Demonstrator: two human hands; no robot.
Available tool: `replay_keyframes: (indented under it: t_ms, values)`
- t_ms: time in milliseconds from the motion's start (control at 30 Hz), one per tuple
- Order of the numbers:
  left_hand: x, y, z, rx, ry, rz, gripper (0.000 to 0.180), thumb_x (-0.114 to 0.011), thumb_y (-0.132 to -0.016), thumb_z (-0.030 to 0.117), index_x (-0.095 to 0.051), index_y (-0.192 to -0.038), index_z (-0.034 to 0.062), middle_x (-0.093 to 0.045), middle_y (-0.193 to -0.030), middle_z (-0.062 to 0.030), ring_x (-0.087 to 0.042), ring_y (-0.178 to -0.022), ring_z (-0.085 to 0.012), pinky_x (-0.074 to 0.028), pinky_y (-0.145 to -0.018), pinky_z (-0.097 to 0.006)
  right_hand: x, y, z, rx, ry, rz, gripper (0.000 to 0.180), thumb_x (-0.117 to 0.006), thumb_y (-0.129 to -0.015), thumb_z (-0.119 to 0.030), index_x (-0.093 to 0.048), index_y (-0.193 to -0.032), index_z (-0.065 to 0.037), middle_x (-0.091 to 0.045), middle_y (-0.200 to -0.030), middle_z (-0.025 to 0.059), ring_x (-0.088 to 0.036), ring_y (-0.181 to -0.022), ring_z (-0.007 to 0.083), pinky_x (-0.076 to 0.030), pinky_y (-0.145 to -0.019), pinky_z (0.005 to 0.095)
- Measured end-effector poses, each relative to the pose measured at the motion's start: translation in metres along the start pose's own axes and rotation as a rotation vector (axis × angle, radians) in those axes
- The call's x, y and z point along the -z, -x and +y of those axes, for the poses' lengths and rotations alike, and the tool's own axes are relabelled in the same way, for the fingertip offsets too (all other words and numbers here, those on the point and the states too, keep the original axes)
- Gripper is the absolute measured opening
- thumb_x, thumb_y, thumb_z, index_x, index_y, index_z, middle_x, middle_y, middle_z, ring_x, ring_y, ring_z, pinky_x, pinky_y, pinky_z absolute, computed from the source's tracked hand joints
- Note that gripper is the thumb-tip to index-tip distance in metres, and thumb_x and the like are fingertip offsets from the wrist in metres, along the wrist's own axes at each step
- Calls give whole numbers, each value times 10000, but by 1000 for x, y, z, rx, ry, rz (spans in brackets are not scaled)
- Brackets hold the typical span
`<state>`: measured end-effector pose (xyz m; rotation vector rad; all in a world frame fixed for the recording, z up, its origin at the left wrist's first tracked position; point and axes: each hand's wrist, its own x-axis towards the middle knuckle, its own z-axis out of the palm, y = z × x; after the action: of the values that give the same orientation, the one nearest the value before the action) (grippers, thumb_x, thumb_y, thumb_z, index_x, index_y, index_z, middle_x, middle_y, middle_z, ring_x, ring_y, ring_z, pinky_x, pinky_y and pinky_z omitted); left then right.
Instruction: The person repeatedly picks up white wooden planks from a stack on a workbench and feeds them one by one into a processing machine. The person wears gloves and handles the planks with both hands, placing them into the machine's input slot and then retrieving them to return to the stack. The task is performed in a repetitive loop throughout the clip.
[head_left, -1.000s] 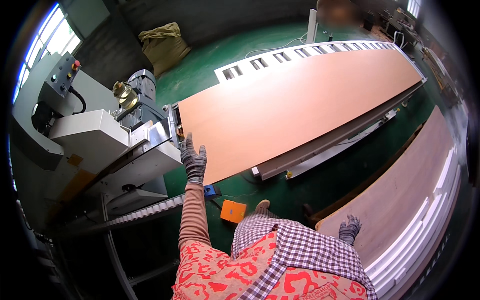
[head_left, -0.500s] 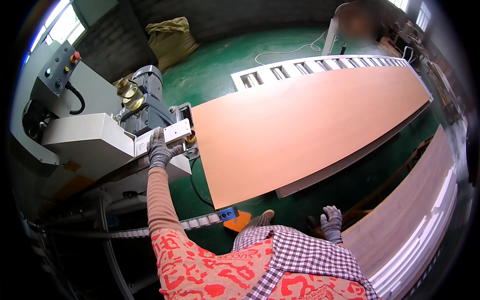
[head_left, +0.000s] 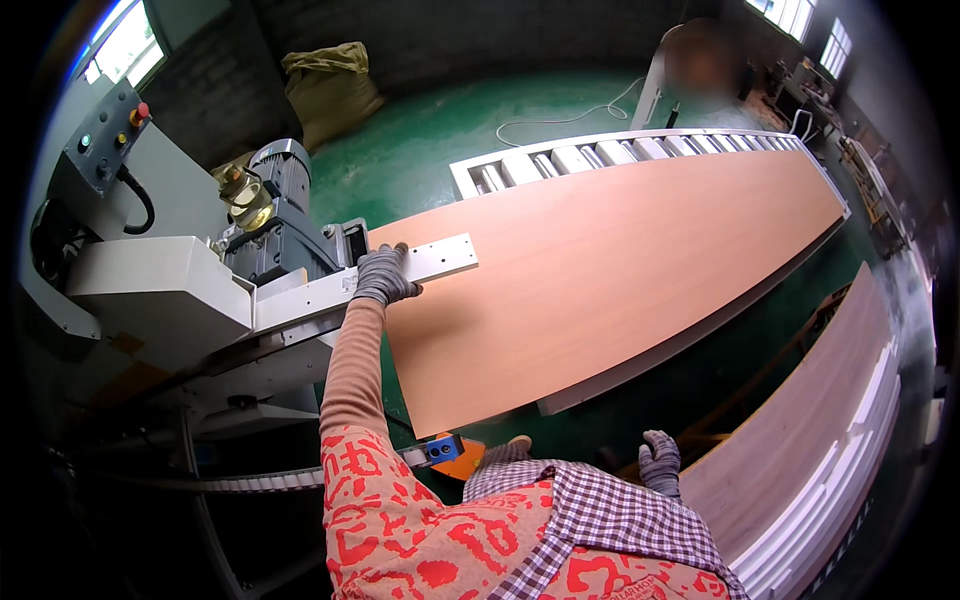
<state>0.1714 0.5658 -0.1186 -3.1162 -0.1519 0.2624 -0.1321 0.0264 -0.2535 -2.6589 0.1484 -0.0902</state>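
Note:
A long white metal bar [head_left: 440,257] with small holes sticks out from the machine over the near left corner of a wide tan panel [head_left: 610,260]. My left hand [head_left: 383,277], in a grey striped glove, is closed over the bar, thumb toward the panel. The panel lies flat on a white-framed roller conveyor [head_left: 556,166]. At my side, lower right, my right hand [head_left: 660,463] wears the same kind of glove. It hangs beside a stack of boards, holding nothing, fingers loosely apart.
Left stands the white machine [head_left: 165,285] with a grey motor [head_left: 283,172], an oil cup [head_left: 245,195] and a button box [head_left: 108,138]. Brown-topped boards [head_left: 790,420] are stacked right. A chain track [head_left: 270,483] crosses low left. A sack [head_left: 330,92] stands behind.
My left hand has moved right with the white bar, which now reaches out over the panel's corner. My right hand stays at my side, and the whole view has shifted slightly.

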Motion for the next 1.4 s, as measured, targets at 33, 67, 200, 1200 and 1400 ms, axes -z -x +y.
replay_keyframes:
  t_ms: [33, 67, 200, 1200, 1400]
  values:
    - [4, 5, 28, -66, -11, 5, 919, -823, -551, 485, -514, -1332, 112, -608, -1158, -180, -610, -1072, -340, -469, -928, -451, 5, -2, -5, -11, -56, 25, 291, -661, -829, -126, -661, -1108, -44, -641, -1158, 144, -572, -1133, 315, -420, -1033, 421]
    - [7, 12, 58, -132, -20, 7, 898, -817, -561, 473, -517, -1335, 131, -605, -1148, -180, -614, -1059, -339, -475, -918, -445, 13, -6, -13, -23, -111, 48, 294, -659, -835, -124, -658, -1117, -39, -638, -1163, 147, -573, -1131, 315, -420, -1034, 418]
    - [2, 44, 178, -482, 0, -68, 772, -777, -614, 361, -532, -1319, 166, -609, -1103, -163, -620, -1025, -331, -488, -884, -436, 52, -17, -42, 83, -122, 190, 438, -678, -812, -146, -589, -1228, -39, -604, -1228, 155, -533, -1180, 327, -377, -1064, 435]
    - [-56, 350, 521, -1855, 671, -633, 797, -797, -684, 74, -435, -1393, 55, -514, -1311, -218, -516, -1205, -375, -401, -1041, -442, 122, 229, 23, -1038, -439, 371, 889, -803, -567, -263, -468, -1370, -85, -619, -1195, 196, -620, -1064, 341, -493, -927, 391]
    - [36, 388, 512, -1819, 1323, -1368, 825, -801, -765, 195, -372, -1465, 119, -497, -1378, -176, -426, -1336, -325, -275, -1131, -485, 143, 250, 35, -1264, -419, 508, 911, -815, -580, -260, -426, -1379, -62, -607, -1202, 197, -613, -1070, 338, -492, -915, 389]
